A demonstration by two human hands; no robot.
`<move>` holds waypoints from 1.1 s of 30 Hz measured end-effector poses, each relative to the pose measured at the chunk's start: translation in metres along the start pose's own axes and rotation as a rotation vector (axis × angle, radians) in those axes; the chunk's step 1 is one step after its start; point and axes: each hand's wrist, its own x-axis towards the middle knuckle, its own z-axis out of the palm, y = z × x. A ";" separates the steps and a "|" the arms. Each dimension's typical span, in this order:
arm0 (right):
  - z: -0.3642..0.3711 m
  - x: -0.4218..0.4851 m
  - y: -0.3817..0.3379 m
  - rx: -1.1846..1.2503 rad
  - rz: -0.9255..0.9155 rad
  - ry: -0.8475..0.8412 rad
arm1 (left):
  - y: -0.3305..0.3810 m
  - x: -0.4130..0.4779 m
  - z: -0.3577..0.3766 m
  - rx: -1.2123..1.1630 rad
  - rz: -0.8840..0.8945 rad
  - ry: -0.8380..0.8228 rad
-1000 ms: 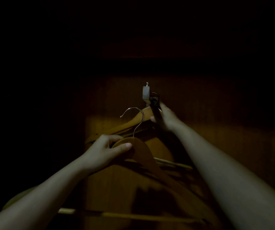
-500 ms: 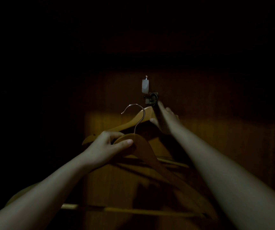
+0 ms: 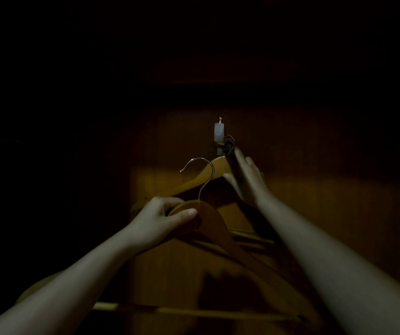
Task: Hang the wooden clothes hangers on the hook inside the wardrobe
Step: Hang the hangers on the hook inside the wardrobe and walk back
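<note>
Left grip (image 3: 160, 221) clasps a tan wooden hanger (image 3: 218, 235); right grip (image 3: 247, 180), fingers straight, touches the hung wooden hanger (image 3: 218, 166); we should lift squarely over the pale wall hook (image 3: 219, 132).

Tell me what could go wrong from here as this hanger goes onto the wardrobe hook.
1. The wall hook carries wire loops; the held hanger in the left hand may snag on them or miss the crowded hook.
2. The right hand touches the hung hanger; if it nudges it upward, that hanger might slip off.
3. The wardrobe is dark, so aiming is harder.
</note>
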 end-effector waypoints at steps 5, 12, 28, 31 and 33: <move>0.004 0.002 -0.002 0.003 -0.008 -0.029 | 0.001 0.000 -0.002 -0.010 0.007 0.023; 0.005 0.004 0.000 0.039 0.054 -0.091 | -0.003 -0.005 -0.001 0.016 0.004 0.011; -0.018 -0.018 0.010 -0.182 -0.044 -0.007 | -0.004 0.004 0.009 0.011 -0.009 -0.029; -0.030 -0.042 0.006 0.034 -0.184 0.050 | 0.001 0.017 0.013 -0.010 -0.013 -0.076; -0.038 -0.060 0.003 0.120 -0.251 0.014 | 0.005 0.026 0.019 -0.006 -0.005 -0.104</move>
